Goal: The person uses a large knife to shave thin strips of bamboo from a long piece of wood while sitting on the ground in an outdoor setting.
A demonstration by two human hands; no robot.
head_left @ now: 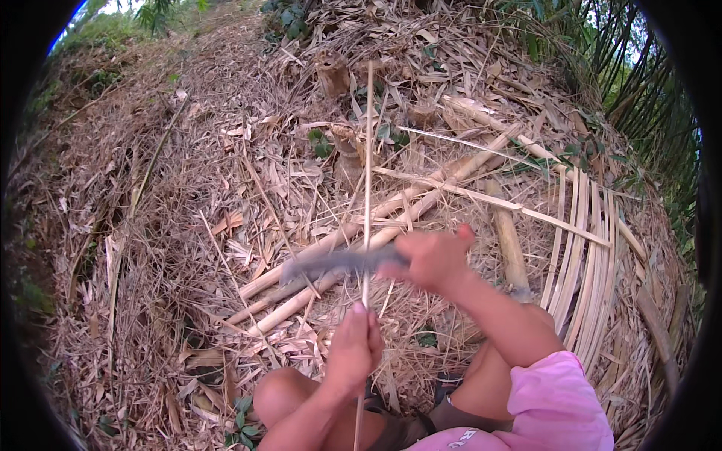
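Observation:
My left hand [352,347] is closed round a long, thin bamboo strip [368,173], which runs from my lap straight out ahead of me. Farther along it, my right hand [432,259] grips a dark machete [323,264], both smeared by motion. The blade points left and crosses the strip a little beyond my left fist; whether it touches the strip I cannot tell. The machete's handle is mostly hidden inside my right fist.
Several bamboo poles [331,239] lie slantwise on the leaf-littered ground ahead. A row of split bamboo strips [583,255] rests to the right, with a long slat [489,199] reaching toward it. Cut stumps [347,154] stand farther off. Growing bamboo [654,83] rises at the far right.

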